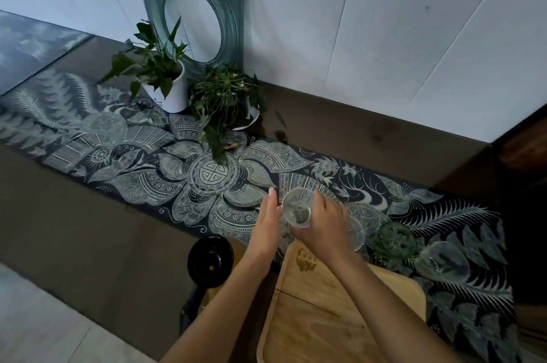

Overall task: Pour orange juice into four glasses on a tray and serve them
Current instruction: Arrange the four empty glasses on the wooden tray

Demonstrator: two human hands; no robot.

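Gripping the clear glass (297,208) in my right hand (324,222), left hand (268,219) flat and open beside it, I'd lower it upright onto the empty wooden tray (331,312) just below, keeping the base level.

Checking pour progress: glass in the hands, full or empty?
Empty: the glass in the right hand is clear throughout, no orange inside.
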